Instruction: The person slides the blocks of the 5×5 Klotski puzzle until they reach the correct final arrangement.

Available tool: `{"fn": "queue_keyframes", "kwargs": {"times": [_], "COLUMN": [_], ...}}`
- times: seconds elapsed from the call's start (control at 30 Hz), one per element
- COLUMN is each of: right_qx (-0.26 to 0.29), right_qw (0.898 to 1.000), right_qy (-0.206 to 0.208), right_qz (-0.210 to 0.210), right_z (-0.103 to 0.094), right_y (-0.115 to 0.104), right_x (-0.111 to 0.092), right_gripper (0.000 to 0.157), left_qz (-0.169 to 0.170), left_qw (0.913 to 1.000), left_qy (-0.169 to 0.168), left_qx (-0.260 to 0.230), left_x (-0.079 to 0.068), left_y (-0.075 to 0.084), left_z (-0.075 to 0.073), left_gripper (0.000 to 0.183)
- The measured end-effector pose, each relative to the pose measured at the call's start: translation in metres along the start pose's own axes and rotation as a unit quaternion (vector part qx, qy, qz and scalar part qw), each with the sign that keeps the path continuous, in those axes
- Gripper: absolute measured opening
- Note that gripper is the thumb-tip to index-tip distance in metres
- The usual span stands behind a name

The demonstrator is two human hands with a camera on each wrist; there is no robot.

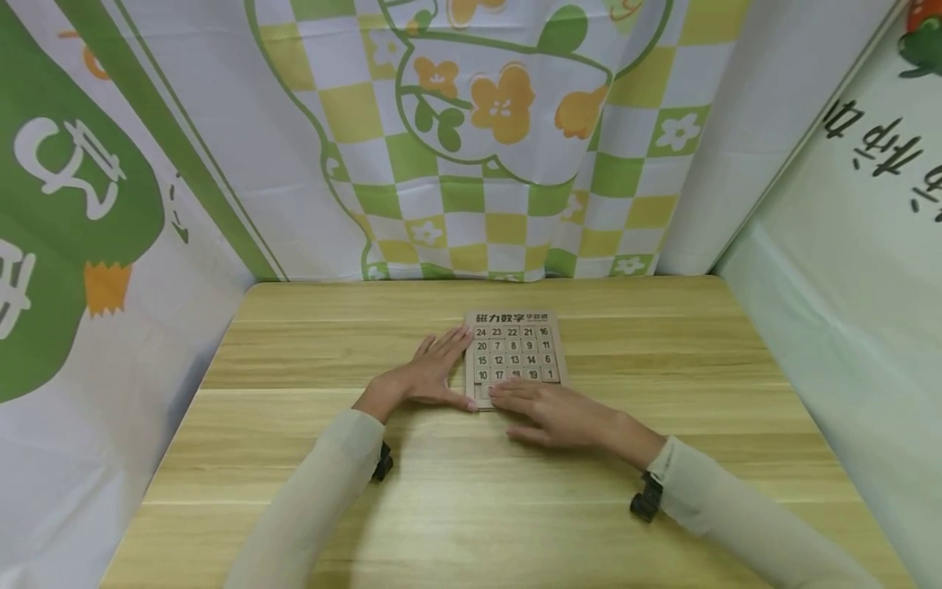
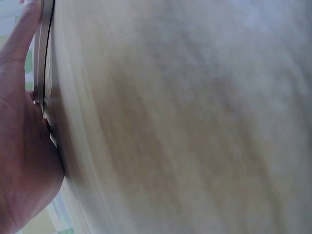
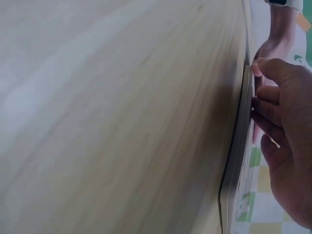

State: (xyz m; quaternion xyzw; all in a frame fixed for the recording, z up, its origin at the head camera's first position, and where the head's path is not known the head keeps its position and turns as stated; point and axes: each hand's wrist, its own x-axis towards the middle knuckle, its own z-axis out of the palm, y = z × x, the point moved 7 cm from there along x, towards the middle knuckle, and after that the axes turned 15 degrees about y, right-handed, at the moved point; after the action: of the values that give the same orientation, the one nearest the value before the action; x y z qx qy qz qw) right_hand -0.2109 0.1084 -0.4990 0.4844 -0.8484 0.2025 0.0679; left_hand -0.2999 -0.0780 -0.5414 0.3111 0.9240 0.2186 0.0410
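A wooden sliding number puzzle point(image 1: 554, 320) lies flat on the table, with Chinese lettering along its top and rows of numbered tiles point(image 1: 514, 360) below. My left hand point(image 1: 430, 372) lies along the puzzle's left side, fingers stretched to the frame and thumb out by the lower left corner. From the right, my right hand point(image 1: 559, 413) reaches over the bottom row, its fingertips touching near the lower left tiles. That hand hides most of the bottom row. The right wrist view shows the puzzle's edge point(image 3: 236, 156) beside my bent fingers point(image 3: 273, 109).
The light wood-grain table point(image 1: 471, 491) extends around the puzzle on all sides. Behind it hangs a checked cloth point(image 1: 500, 196) with flowers, and printed white sheets stand at left and right. Each wrist carries a small black camera point(image 1: 648, 497).
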Motion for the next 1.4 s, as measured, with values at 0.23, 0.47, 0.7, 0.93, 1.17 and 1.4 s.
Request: {"fn": "queue_keyframes", "kwargs": {"times": [0.23,0.47,0.7,0.93,1.17,1.4], "right_qx": [0.000,0.001,-0.006,-0.005,-0.008,-0.014], "right_qw": [1.000,1.000,1.000,1.000,1.000,0.999], "right_qy": [0.012,0.015,0.015,0.020,0.024,0.035], "right_qz": [0.007,0.005,0.000,0.002,0.008,0.034], "right_z": [-0.009,-0.012,-0.012,-0.016,-0.020,-0.025], "right_y": [0.005,0.007,0.005,0.005,0.011,0.023], "right_x": [-0.009,-0.012,-0.012,-0.008,-0.001,0.010], "right_gripper": [0.057,0.056,0.057,0.057,0.057,0.060], "left_qz": [0.000,-0.001,-0.003,-0.004,-0.007,-0.006], "left_qw": [1.0000,1.0000,1.0000,0.9999,1.0000,0.9999], "left_qy": [-0.001,-0.001,-0.002,0.003,0.002,-0.001], "left_qx": [0.006,0.006,0.009,0.010,0.006,0.009], "left_x": [0.000,0.001,0.000,0.000,-0.001,-0.001], "left_y": [0.001,0.002,0.002,0.001,0.001,0.000], "left_z": [-0.003,-0.004,-0.002,-0.001,-0.001,0.000], "left_gripper": [0.135,0.135,0.135,0.134,0.135,0.135]}}
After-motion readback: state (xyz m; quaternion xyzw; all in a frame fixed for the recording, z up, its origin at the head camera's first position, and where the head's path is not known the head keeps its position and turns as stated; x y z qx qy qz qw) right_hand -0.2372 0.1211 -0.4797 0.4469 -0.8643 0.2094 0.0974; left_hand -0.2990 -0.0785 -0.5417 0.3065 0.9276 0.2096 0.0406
